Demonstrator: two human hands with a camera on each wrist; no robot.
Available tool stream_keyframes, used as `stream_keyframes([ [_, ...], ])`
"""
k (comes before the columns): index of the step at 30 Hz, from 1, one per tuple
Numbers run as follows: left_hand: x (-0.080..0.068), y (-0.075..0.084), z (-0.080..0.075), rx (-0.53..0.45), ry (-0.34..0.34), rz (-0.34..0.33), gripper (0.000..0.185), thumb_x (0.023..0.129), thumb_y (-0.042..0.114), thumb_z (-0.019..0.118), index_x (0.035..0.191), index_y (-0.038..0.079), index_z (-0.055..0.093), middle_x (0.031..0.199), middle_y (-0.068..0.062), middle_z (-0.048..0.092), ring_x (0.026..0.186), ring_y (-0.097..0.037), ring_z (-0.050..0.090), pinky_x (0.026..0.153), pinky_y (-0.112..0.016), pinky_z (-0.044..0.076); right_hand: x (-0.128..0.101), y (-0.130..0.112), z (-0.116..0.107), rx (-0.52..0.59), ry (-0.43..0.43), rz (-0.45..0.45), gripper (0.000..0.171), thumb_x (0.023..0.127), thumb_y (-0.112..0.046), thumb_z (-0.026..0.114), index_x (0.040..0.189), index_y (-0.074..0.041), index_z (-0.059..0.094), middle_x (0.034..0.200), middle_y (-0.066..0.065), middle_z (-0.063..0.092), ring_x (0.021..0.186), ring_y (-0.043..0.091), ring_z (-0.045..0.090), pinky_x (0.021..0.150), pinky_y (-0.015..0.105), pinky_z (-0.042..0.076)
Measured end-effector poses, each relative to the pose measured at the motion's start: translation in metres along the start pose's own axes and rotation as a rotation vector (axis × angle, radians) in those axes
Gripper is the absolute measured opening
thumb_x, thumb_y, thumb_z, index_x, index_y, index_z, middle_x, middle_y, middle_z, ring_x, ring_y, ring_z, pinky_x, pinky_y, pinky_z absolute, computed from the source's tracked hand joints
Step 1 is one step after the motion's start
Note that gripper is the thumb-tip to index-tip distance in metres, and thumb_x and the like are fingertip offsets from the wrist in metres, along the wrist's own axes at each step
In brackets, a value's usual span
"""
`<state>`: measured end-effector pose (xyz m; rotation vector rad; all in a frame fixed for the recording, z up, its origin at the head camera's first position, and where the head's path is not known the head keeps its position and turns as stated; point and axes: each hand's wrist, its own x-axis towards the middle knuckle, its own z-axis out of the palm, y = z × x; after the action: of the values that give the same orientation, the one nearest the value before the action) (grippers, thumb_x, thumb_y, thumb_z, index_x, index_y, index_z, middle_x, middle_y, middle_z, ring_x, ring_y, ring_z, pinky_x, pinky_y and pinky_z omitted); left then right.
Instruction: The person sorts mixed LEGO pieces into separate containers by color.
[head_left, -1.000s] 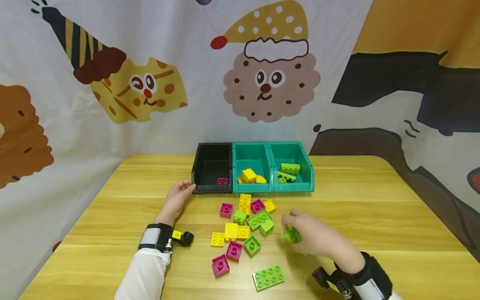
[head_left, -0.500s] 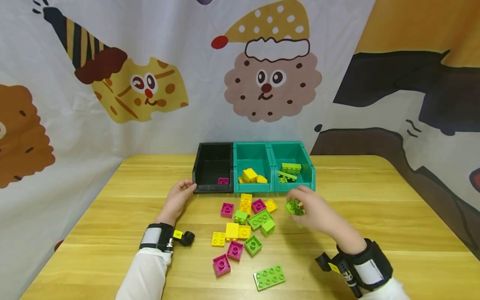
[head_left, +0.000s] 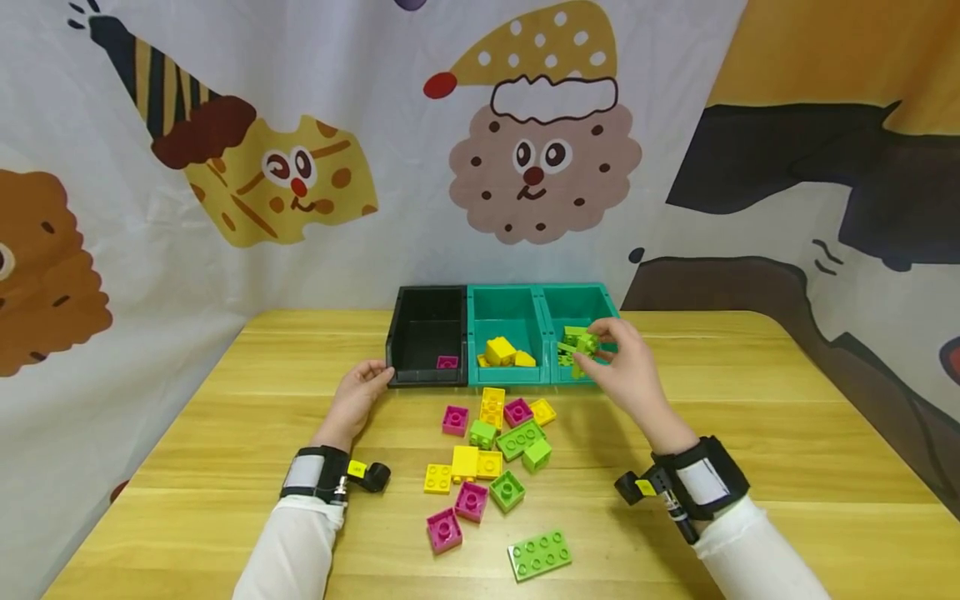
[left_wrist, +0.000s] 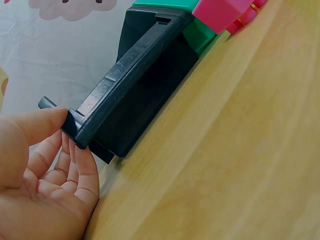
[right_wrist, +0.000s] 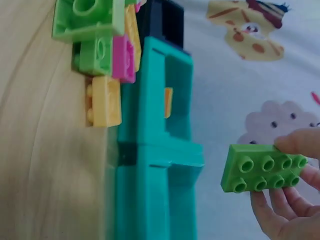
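My right hand pinches a green 2x4 brick and holds it over the right teal bin, which has green bricks in it. The right wrist view shows that green brick studs-up between thumb and fingers, beside the teal bin. My left hand rests on the table against the black bin. In the left wrist view my left hand has its thumb on the black bin's front corner and its fingers under the lip.
The middle teal bin holds yellow bricks; one pink brick lies in the black bin. Several loose pink, yellow and green bricks lie on the wooden table, with a green 2x4 brick nearest me. A cartoon cloth hangs behind.
My right hand has lifted the green brick from the table and carried it away from me to above the right teal bin. The left hand has stayed at the black bin.
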<state>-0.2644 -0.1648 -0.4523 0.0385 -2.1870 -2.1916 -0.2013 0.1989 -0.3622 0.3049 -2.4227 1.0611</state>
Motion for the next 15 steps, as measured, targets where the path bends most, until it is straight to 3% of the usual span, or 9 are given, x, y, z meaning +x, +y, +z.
stream_keyframes([
  [10,-0.001,0.002,0.000,-0.019,0.008,-0.012,0.014,0.093,0.005,0.057,0.105,0.000,0.051,0.076,0.010,0.050,0.070,-0.003,0.045,0.066,-0.017,0.040,0.027,0.036,0.021,-0.040,0.014,0.105,0.033,0.083,-0.002,0.069,0.110,0.006,0.052,0.112,0.025,0.049,0.106,0.039,0.052,0.087,0.048,0.051],
  [15,-0.002,0.004,0.000,-0.014,0.006,-0.020,0.017,0.093,0.005,0.057,0.107,-0.002,0.051,0.077,0.009,0.049,0.071,-0.003,0.045,0.066,-0.017,0.040,0.029,0.045,0.025,-0.102,-0.003,0.063,0.031,0.082,0.001,0.068,0.109,0.006,0.053,0.110,0.025,0.050,0.102,0.039,0.052,0.086,0.049,0.050],
])
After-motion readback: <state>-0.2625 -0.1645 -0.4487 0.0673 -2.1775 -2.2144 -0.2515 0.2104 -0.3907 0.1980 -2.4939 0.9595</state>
